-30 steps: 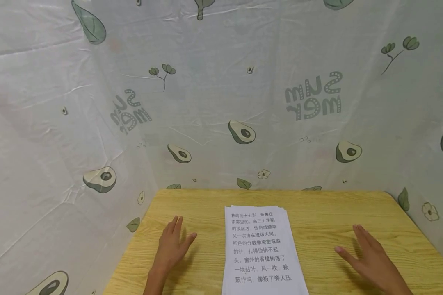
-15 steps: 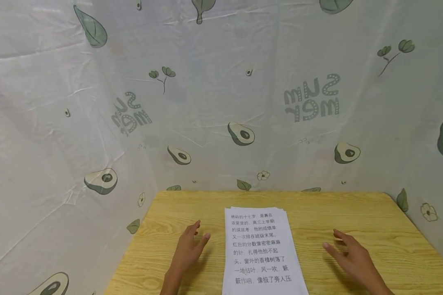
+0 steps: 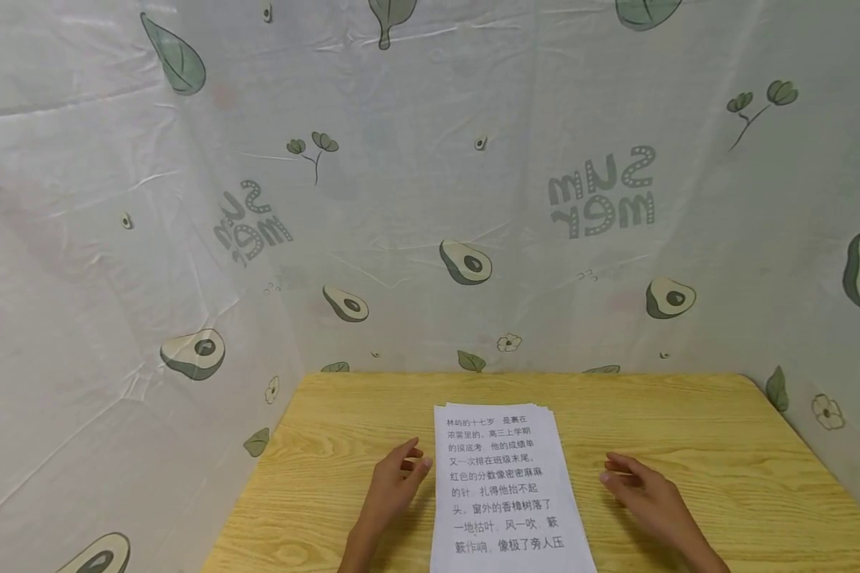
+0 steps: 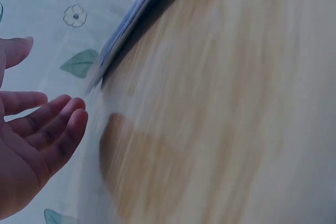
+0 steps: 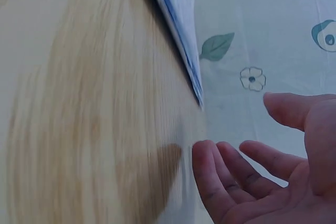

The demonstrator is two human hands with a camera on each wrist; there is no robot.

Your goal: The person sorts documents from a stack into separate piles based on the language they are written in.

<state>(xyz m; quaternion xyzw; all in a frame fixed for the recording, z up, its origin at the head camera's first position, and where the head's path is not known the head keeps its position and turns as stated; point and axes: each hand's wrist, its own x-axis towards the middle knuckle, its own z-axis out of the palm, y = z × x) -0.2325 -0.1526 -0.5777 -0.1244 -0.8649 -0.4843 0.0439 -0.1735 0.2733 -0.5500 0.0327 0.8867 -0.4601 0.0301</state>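
Note:
A stack of white paper sheets [image 3: 505, 493] printed with dark Chinese text lies in the middle of the table, its edges slightly uneven at the top. Just off its left side is my left hand [image 3: 394, 485], fingers loosely bent, holding nothing. My right hand [image 3: 648, 497] hovers to the right of the stack with a wider gap, its fingers also relaxed and bare. In the left wrist view, the left hand [image 4: 42, 135] has thumb and fingers apart near the stack's edge [image 4: 126, 24]. The right wrist view shows the right hand [image 5: 257, 171] likewise apart from the paper [image 5: 176, 30].
The light wood-grain table [image 3: 358, 406] has rounded far corners. A pale curtain [image 3: 401, 183] with avocado, leaf and flower prints hangs behind it and along both sides.
Both hands have moved inward toward the paper stack, the left one rightward and the right one leftward. Their fingers have become more bent. The stack has stayed in place.

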